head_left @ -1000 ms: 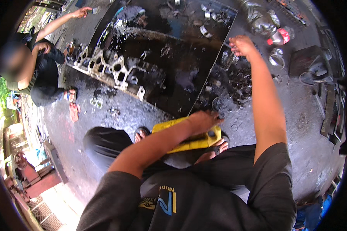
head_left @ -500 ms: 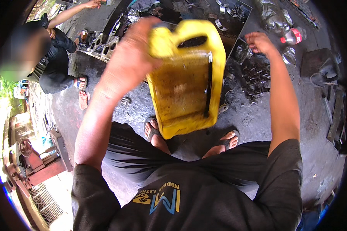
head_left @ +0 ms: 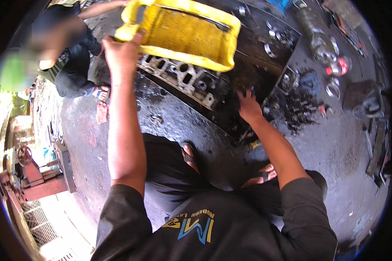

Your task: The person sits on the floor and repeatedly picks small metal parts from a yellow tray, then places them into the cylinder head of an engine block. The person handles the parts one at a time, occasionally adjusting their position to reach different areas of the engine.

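A yellow plastic jerrycan [head_left: 185, 37] with one side cut away, stained and oily, is gripped near its neck by my left hand [head_left: 123, 53]. It is held tilted above a metal cylinder head [head_left: 178, 75], covering part of it. My right hand [head_left: 250, 107] is over the near right part of a dark, oil-wet tray [head_left: 265, 65], fingers apart and nothing visible in them. Whether its fingertips touch the tray is hard to tell. The cylinder head lies along the tray's near left edge.
Another person [head_left: 67, 65] crouches at the left with an arm reaching past the jerrycan. Dark metal parts [head_left: 298, 111] lie to the right of the tray. A plastic bottle [head_left: 337, 66] and a metal ring [head_left: 333, 89] lie farther right. A red machine [head_left: 39, 178] stands at the lower left.
My left hand has carried the jerrycan away from my body and to the left, turning it sideways. My right hand has come down and leftward over the tray. More of the cylinder head shows.
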### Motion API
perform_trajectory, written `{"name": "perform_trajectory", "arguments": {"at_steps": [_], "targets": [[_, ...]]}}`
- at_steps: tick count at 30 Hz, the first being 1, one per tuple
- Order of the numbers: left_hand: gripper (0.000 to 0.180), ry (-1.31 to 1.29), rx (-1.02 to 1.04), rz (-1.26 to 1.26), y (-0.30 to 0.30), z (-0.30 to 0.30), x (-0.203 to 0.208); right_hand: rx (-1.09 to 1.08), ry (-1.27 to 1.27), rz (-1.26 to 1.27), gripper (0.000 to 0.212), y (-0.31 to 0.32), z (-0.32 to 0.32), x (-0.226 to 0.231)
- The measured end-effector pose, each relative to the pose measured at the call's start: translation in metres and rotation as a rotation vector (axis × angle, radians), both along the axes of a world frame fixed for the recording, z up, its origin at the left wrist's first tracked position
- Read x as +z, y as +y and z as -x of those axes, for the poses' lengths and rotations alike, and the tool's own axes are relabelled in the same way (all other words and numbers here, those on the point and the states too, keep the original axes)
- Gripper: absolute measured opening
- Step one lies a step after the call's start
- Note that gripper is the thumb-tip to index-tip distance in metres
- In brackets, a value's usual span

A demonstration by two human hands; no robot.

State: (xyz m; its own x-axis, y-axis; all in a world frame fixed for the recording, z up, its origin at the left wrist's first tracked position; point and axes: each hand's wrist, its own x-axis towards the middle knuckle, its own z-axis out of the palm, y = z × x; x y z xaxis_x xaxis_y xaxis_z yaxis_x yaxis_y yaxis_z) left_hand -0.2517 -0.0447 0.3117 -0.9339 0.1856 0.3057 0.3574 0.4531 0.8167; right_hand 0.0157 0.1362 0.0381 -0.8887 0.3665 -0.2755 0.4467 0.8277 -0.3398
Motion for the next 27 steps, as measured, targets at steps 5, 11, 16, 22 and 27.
{"name": "perform_trajectory", "arguments": {"at_steps": [5,11,16,22,27], "targets": [[0.064,-0.037,0.002,-0.048,-0.001,0.005,-0.018,0.138,0.046,0.005,0.072,-0.011,-0.01,-0.005],[0.077,0.108,-0.017,-0.059,0.004,0.014,-0.043,-0.352,0.038,0.266,0.056,0.064,0.026,0.052],[0.076,0.074,0.007,-0.054,0.014,0.014,-0.055,-0.345,0.178,0.388,0.056,0.127,0.048,0.178],[0.069,0.135,-0.006,0.035,0.043,-0.012,-0.05,-0.31,0.541,0.531,0.051,0.093,0.071,0.255],[0.063,-0.318,-0.236,-0.266,0.06,-0.049,-0.048,-0.479,0.611,0.405,0.063,0.057,0.112,0.204]]}}
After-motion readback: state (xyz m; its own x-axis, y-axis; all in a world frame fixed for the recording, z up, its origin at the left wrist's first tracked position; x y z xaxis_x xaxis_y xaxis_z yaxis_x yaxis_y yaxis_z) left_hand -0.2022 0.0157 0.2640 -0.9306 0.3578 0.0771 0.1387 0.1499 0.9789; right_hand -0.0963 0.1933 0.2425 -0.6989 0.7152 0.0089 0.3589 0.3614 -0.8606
